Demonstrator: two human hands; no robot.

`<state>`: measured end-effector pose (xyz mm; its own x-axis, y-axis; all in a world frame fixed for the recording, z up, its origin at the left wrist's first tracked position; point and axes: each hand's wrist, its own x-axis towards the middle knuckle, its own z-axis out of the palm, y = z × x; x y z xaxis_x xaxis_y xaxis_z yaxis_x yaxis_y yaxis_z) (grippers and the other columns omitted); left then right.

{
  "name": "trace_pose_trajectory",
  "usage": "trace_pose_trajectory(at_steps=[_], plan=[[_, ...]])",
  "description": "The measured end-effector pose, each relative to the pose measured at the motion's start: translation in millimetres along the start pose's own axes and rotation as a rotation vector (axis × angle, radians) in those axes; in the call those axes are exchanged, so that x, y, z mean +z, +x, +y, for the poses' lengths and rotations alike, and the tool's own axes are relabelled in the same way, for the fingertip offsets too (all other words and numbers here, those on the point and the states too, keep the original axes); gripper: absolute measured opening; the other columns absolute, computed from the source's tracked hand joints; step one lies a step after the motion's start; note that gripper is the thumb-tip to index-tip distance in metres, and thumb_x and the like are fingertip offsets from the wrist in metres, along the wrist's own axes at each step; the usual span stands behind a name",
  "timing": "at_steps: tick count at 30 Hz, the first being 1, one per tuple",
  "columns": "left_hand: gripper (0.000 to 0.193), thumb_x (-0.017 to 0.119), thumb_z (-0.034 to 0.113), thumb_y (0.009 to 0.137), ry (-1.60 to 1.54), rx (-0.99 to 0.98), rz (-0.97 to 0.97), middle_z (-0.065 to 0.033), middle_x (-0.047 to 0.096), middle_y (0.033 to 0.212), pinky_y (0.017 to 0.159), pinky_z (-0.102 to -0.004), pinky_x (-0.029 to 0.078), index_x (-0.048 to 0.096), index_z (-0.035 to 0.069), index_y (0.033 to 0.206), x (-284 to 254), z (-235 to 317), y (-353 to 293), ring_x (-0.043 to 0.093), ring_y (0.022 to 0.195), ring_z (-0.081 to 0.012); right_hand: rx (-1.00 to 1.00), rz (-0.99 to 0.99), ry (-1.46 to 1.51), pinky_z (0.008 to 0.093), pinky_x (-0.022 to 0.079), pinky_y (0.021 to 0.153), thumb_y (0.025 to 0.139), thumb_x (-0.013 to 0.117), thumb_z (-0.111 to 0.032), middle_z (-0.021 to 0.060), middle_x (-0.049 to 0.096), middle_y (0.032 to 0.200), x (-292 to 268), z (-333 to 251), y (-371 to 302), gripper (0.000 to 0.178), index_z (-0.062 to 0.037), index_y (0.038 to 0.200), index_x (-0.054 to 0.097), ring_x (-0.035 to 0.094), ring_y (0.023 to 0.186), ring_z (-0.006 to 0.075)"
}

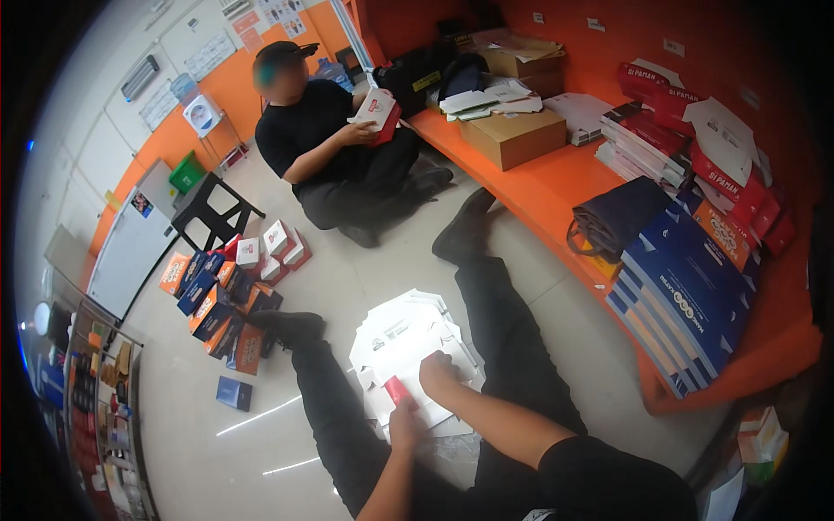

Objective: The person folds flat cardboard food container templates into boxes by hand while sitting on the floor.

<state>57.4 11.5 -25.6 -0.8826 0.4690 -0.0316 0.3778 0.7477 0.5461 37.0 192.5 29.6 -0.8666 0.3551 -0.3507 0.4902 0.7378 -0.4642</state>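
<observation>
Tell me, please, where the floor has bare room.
Bare floor lies between the small blue box and left leg, and between the right leg and orange bench. It is crowded between the legs with white cartons, and beside the left shoe with piled boxes.

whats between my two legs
In the head view, a pile of flat white cartons lies between the left leg and right leg, with the left hand and right hand over it and clear plastic at its near edge.
</observation>
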Motion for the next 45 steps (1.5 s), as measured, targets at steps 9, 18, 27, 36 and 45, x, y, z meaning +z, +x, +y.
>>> trace_pose_trajectory(at_steps=[9,18,27,36,45], plan=[[0.039,0.067,0.027,0.094,-0.175,-0.159,0.108,-0.0216,0.073,0.112,0.092,-0.0399,0.055,0.067,-0.002,0.121,-16,20,2,0.071,0.104,-0.0331,-0.202,0.139,0.170,0.0487,0.058,0.081,0.090,0.055,-0.007,0.0266,0.070,0.105,16,11,23,0.036,0.0069,0.122,0.062,0.071,0.096,0.0397],[0.031,0.058,0.026,0.104,-1.177,-0.307,0.256,-0.0110,0.068,0.108,0.077,-0.0303,0.056,0.062,-0.002,0.117,-138,105,-7,0.068,0.092,-0.0185,-0.799,-0.476,0.597,0.0406,0.050,0.097,0.100,0.057,-0.026,0.0244,0.060,0.136,-131,-32,-96,0.054,-0.0033,0.148,0.049,0.066,0.113,0.0358],[0.042,0.049,0.029,0.109,-1.713,-0.158,0.194,-0.0183,0.063,0.128,0.103,-0.0426,0.053,0.048,-0.001,0.138,-176,95,-25,0.064,0.117,-0.0290,-1.548,0.299,0.445,0.0413,0.052,0.104,0.087,0.073,-0.008,0.0123,0.062,0.138,-108,-30,-101,0.038,-0.0095,0.125,0.069,0.061,0.125,0.0295],[0.041,0.056,0.017,0.106,-1.577,0.223,0.242,-0.0199,0.058,0.140,0.103,-0.0431,0.054,0.048,0.000,0.142,-196,120,-55,0.063,0.122,-0.0308,-1.618,0.379,0.602,0.0423,0.054,0.102,0.081,0.077,0.001,0.0211,0.053,0.145,-135,-32,-116,0.054,-0.0154,0.132,0.068,0.058,0.128,0.0381],[0.046,0.068,0.007,0.097,-1.133,0.317,0.415,-0.0179,0.065,0.129,0.101,-0.0404,0.054,0.050,-0.004,0.138,-203,132,-66,0.067,0.115,-0.0286,-1.484,0.346,0.622,0.0423,0.053,0.106,0.092,0.072,-0.010,0.0275,0.047,0.150,-138,-32,-131,0.036,-0.0148,0.128,0.070,0.052,0.136,0.0414]])
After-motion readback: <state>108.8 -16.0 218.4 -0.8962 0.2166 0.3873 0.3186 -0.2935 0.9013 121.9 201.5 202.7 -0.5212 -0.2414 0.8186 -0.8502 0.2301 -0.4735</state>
